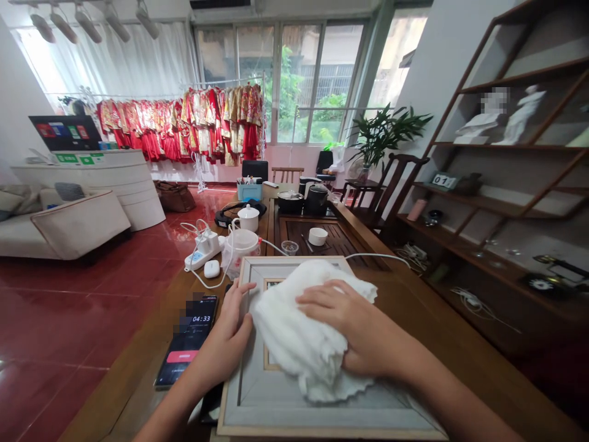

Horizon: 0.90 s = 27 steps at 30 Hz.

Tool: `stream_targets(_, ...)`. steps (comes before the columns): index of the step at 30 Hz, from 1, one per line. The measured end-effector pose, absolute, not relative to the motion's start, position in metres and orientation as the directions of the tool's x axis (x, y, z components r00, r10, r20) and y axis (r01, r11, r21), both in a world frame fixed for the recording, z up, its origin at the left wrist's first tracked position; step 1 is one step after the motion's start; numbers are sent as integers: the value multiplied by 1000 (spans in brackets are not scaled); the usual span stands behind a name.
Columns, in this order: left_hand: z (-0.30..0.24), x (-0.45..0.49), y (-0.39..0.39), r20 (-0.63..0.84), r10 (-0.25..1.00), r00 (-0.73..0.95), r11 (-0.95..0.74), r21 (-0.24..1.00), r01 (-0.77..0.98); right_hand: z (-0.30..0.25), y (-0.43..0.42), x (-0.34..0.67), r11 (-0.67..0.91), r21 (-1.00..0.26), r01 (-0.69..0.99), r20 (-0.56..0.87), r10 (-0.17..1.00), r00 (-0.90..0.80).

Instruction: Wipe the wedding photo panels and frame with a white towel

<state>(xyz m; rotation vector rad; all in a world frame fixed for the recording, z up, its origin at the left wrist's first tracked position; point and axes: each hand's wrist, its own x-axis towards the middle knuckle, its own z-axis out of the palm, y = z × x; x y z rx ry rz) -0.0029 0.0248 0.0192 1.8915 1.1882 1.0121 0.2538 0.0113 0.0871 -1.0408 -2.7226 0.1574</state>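
A picture frame (257, 399) with a pale wooden rim and a wide grey border lies flat on the wooden table in front of me. My left hand (234, 319) grips its left edge, fingers over the rim. Bunched on top of the frame is a white cloth (299, 325), which covers most of the middle. My right hand (343, 319) presses on this cloth, its fingers curled into the folds. Only a sliver of the inner picture shows past the cloth. Beside my left forearm lies a phone (191, 337) with its screen lit.
Behind the frame stand a power strip (202, 250), a white earbud case (212, 269), a lidded white cup (248, 218) and a small white bowl (318, 236) on a tea tray (294, 230). A white cable (377, 256) crosses behind the frame. Shelves (506, 147) rise at right.
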Motion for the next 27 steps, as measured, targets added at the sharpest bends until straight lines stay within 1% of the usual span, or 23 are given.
stream_targets(2,19,-3,25,252,925,285,-352,851,389,89,8,251,797,-233,558,120,593,-797)
stream_targets(4,18,-4,25,251,923,290,-353,852,387,90,9,252,811,-255,527,103,565,-819)
stream_targets(10,16,-3,26,260,922,287,-365,831,419,85,17,260,682,-149,716,205,729,-653)
stream_targets(12,16,-3,26,256,924,284,-358,839,409,86,13,257,703,-166,692,189,711,-677)
stream_targets(15,17,-3,25,248,928,279,-345,856,386,91,6,254,781,-251,572,106,609,-786)
stream_targets(16,18,-4,25,246,928,281,-344,856,386,92,5,255,788,-266,555,90,594,-800)
stream_targets(18,18,-3,25,249,926,284,-350,849,396,93,9,260,767,-245,593,96,628,-772)
stream_targets(20,18,-3,25,252,927,279,-352,843,407,91,15,266,714,-188,675,148,700,-699)
stream_targets(22,18,-3,26,250,930,268,-344,847,406,88,19,268,675,-140,724,201,735,-647)
stream_targets(24,18,-3,26,250,931,266,-342,852,397,87,18,264,688,-134,714,212,723,-657)
stream_targets(27,19,-3,25,256,927,274,-349,855,383,88,11,256,765,-209,609,140,640,-756)
